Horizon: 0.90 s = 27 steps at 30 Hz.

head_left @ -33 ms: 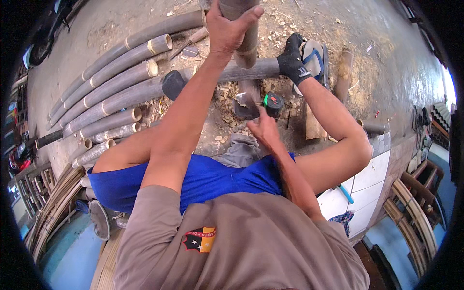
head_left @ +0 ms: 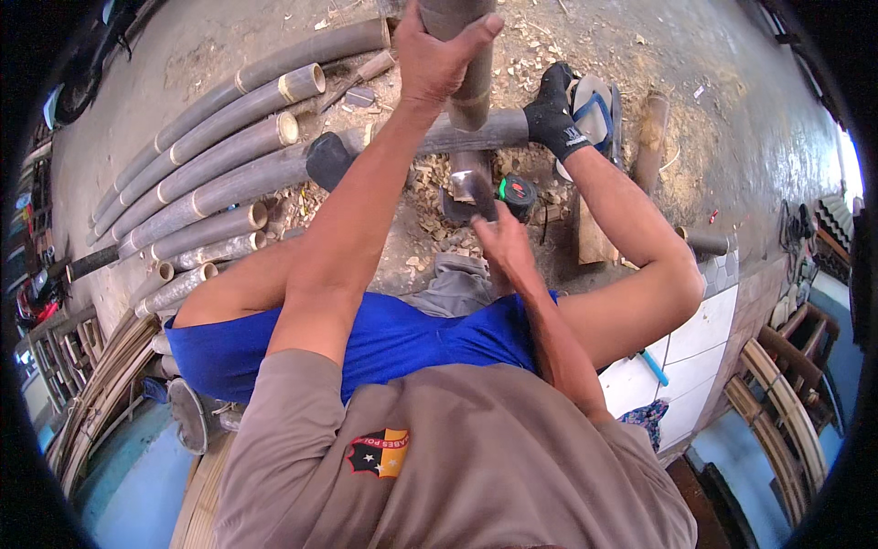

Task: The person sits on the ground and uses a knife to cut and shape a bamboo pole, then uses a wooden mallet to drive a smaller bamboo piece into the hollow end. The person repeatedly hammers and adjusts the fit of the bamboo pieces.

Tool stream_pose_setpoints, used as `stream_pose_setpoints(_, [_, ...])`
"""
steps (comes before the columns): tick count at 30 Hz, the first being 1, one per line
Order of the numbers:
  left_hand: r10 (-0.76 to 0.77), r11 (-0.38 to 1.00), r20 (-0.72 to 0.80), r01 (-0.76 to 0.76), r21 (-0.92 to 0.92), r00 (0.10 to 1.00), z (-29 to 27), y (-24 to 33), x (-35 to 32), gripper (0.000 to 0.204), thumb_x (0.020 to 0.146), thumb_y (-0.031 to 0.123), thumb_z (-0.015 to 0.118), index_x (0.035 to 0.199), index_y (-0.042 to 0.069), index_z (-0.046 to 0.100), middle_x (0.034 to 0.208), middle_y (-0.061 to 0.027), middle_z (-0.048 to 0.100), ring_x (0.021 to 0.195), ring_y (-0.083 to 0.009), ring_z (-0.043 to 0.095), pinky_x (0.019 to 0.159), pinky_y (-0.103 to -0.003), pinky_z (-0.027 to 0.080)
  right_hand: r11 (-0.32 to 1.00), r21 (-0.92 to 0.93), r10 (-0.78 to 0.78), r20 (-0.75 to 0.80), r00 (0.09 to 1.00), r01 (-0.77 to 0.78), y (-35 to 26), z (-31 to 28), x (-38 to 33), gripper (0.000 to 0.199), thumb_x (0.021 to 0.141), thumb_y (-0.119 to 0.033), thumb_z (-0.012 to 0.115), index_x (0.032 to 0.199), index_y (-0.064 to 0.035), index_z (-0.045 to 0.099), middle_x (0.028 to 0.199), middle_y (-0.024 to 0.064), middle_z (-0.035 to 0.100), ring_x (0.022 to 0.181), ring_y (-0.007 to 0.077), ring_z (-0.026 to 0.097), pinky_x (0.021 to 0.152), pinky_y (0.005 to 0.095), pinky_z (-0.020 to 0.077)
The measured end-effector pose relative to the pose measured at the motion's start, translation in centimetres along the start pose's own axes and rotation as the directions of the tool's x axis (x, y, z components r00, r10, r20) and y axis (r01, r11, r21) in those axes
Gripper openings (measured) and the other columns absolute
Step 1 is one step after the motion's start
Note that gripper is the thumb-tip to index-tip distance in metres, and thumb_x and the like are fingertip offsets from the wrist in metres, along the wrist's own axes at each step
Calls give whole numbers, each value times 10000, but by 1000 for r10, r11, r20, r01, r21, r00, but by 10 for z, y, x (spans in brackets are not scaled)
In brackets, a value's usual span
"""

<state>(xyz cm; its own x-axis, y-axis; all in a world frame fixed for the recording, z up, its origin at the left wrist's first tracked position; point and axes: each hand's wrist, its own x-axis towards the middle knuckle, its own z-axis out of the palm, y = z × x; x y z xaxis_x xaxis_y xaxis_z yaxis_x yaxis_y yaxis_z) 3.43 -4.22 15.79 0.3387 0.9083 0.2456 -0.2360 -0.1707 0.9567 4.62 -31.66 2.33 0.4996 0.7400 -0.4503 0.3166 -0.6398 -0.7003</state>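
My left hand [head_left: 439,62] is wrapped round a thick grey-brown bamboo pole [head_left: 470,91] at the top middle. Below it another bamboo pole [head_left: 485,134] lies crosswise between my feet. A bamboo end [head_left: 469,165] shows under that crossing, with a pale shiny patch. Whether it belongs to the held pole I cannot tell. My right hand [head_left: 505,242] is closed on a dark chopping knife [head_left: 483,194], smeared by motion, its blade beside the bamboo end. A black and green tape measure [head_left: 518,194] lies just right of the blade.
Several bamboo poles [head_left: 229,146] lie side by side at left. Wood chips cover the floor around my dark-socked foot [head_left: 551,114] and a white sandal with blue straps [head_left: 593,110]. A short bamboo piece [head_left: 651,142] lies at right. Bundled strips [head_left: 101,403] lean at lower left.
My right hand has turned slightly and the knife's blade has shifted right, baring more of the bamboo end's shiny patch. My left hand and its pole have moved slightly right.
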Motion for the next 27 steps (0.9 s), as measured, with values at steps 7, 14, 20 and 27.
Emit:
stream_pose_setpoints(7, [-52,998,50,53,-15,997,13,-22,1,759,735,344,902,1290,-48,563,1175,-162,678,1067,-262,658,941,-396,514,969,245,5,-150,989,32,26,-30,17,312,978,-240,500,976,25,663,698,103,675,630,179,671,620,343,533])
stream_pose_setpoints(14, [-31,994,11,30,101,999,14,-25,0,730,748,327,896,1283,-46,570,1165,-157,685,1062,-258,663,935,-397,518,995,88,-30,-224,974,51,20,-25,27,315,997,-242,467,937,23,626,687,154,643,628,244,667,629,389,524])
stream_pose_setpoints(20, [-44,996,30,41,73,999,17,-20,0,746,751,334,892,1294,-53,559,1189,-178,675,1076,-268,663,931,-404,526,995,-51,-101,-265,959,91,-9,-34,27,407,1053,-326,475,916,39,590,673,252,596,655,425,630,640,502,474])
stream_pose_setpoints(27, [7,982,33,-13,186,999,21,-18,-2,702,823,388,817,1301,-56,555,1197,-188,666,1072,-270,659,928,-394,525,999,-44,-29,-170,985,21,-13,-40,29,478,1036,-327,478,1162,109,627,914,366,655,897,548,637,788,585,494])
